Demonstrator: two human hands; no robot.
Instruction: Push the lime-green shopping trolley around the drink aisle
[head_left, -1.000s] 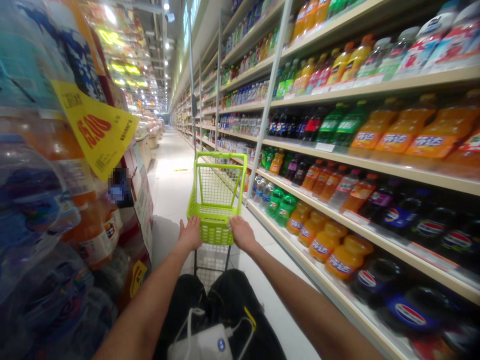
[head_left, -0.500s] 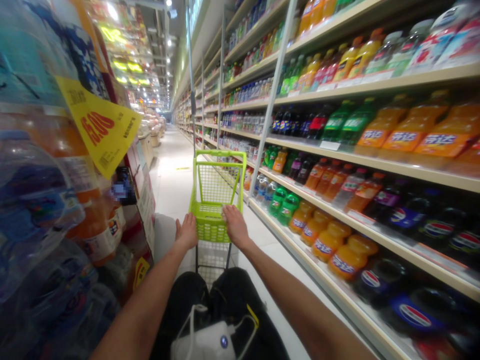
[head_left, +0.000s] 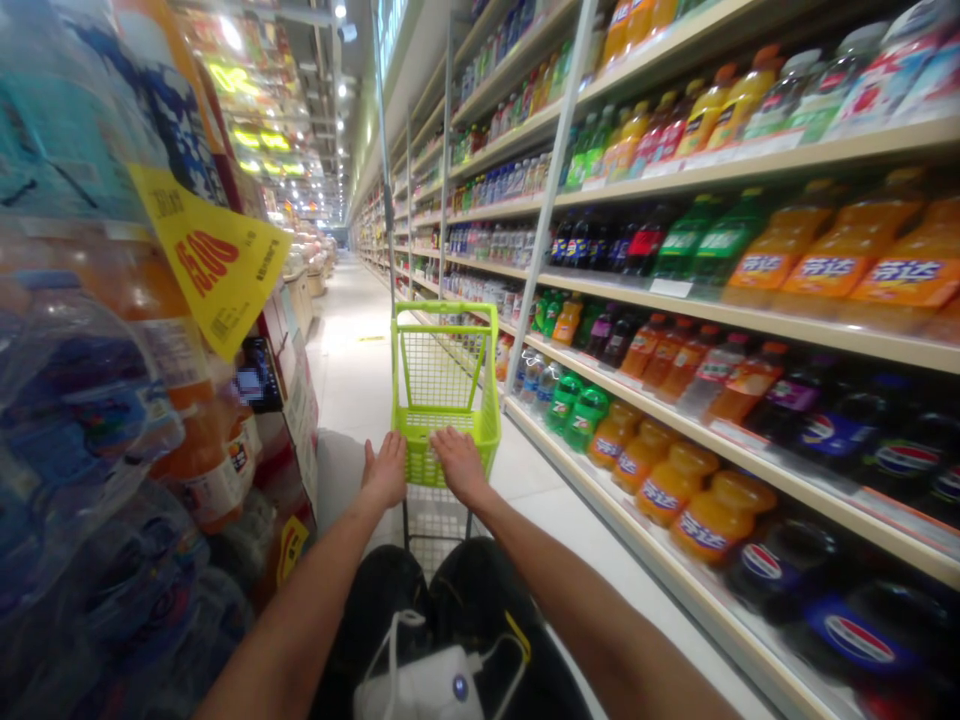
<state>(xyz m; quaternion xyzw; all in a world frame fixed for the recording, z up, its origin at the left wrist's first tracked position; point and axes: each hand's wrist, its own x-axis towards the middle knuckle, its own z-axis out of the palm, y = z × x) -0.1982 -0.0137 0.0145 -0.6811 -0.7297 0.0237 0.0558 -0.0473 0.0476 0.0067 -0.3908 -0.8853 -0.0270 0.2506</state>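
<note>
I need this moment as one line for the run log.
left hand: at near left corner of cart | right hand: at its near edge | right side: bottles on shelves

A person in loose black trousers [head_left: 384, 610], forearms [head_left: 296, 625] bare, with a white, round-cornered device [head_left: 412, 692] at the lap. The device bears a round blue button [head_left: 460, 687]; white cables [head_left: 393, 655] loop beside it, near a narrow yellow strip [head_left: 518, 637] against the dark cloth.

Smooth plastic cart basket [head_left: 418, 442]
</note>
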